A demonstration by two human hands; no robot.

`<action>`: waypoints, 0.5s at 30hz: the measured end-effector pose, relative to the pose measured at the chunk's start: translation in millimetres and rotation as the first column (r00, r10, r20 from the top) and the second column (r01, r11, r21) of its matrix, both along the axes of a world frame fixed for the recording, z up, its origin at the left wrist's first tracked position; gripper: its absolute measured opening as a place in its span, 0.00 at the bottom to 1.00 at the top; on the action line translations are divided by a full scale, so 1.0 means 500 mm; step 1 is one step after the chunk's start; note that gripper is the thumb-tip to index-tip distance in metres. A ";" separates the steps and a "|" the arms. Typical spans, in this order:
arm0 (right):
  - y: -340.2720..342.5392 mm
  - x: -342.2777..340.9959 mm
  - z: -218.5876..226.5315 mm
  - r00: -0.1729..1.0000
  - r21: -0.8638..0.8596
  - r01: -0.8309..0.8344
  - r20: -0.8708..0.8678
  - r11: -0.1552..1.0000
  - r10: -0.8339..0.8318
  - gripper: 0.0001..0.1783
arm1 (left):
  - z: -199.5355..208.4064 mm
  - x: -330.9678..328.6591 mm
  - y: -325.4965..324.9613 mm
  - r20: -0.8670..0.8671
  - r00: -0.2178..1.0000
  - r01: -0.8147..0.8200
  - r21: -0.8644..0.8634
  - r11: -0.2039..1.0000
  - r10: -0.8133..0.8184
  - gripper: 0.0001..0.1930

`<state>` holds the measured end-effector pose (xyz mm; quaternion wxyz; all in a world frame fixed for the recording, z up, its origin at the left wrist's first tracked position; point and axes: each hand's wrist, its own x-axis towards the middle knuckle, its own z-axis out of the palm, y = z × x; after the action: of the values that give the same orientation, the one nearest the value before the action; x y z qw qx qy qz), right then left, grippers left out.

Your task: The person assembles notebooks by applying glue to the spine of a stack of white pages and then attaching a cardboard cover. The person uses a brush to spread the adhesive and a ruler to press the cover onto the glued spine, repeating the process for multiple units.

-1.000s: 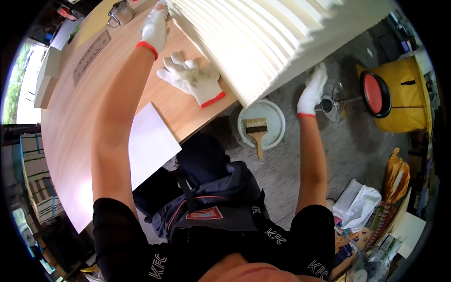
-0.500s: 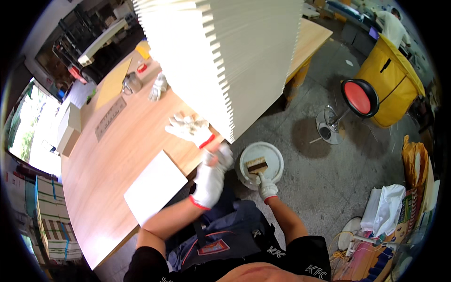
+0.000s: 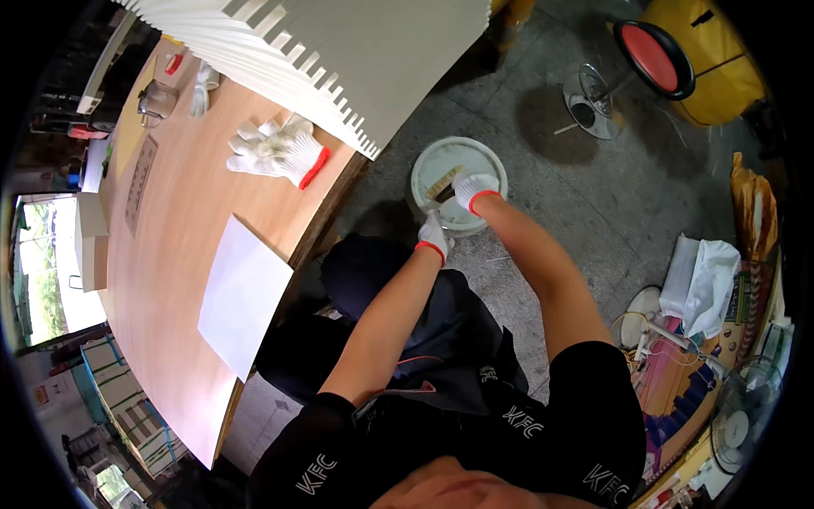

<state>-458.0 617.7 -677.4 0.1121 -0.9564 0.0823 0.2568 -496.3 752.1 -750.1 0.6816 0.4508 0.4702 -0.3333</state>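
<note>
A white round bucket point(image 3: 500, 197) stands on the floor by the table, with a wide flat brush point(image 3: 441, 184) in its mouth. My right hand point(image 3: 475, 188), in a white knit glove with a red cuff, closes round the brush's handle, bristles pointing away from me. At the near rim of the bucket is my left hand point(image 3: 433, 231), gloved the same way, its fingers bunched against the rim and partly hidden. A white sheet or board point(image 3: 244, 295) lies flat on the wooden table point(image 3: 165, 280) at my left, its corner near the table's edge.
A tall stack of pale boards point(image 3: 398, 59) rises at the table's far side. Spare white gloves point(image 3: 280, 151), a metal mug point(image 3: 157, 100) and a slotted ruler-like plate point(image 3: 140, 182) lie there too. Rightward stand a red-seated stool point(image 3: 651, 59) and a fan point(image 3: 736, 428).
My left hand has come down from beside the table edge to the bucket's near rim. My right hand stays with the brush in the bucket. The view has tilted down and shifted.
</note>
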 end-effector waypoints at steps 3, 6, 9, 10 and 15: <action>-0.028 -0.095 -0.064 0.962 0.155 0.035 0.262 0.987 -0.075 0.18 | -0.030 -0.005 -0.012 0.012 0.999 0.033 0.036 0.999 -0.033 0.22; -0.075 -0.210 -0.149 0.844 0.501 0.088 0.422 0.861 -0.332 0.21 | -0.086 -0.013 -0.018 0.074 0.996 0.054 -0.063 0.997 -0.049 0.22; -0.080 -0.255 -0.173 0.745 0.866 0.099 0.261 0.489 -0.614 0.22 | -0.112 -0.010 -0.014 -0.007 0.988 0.154 0.068 0.986 -0.154 0.25; -0.080 -0.274 -0.173 0.717 0.963 0.146 0.054 0.225 -0.695 0.22 | -0.084 -0.012 -0.021 -0.004 0.971 0.235 0.213 0.948 -0.240 0.28; -0.083 -0.305 -0.049 0.542 0.439 0.276 -0.806 -0.855 -0.239 0.13 | -0.188 0.015 0.006 0.031 0.972 0.213 0.296 0.931 -0.232 0.46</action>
<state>-610.4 576.2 -702.1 0.9515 -0.1214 0.2662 0.0950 -488.7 755.2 -844.0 0.5807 0.6071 0.4374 -0.3209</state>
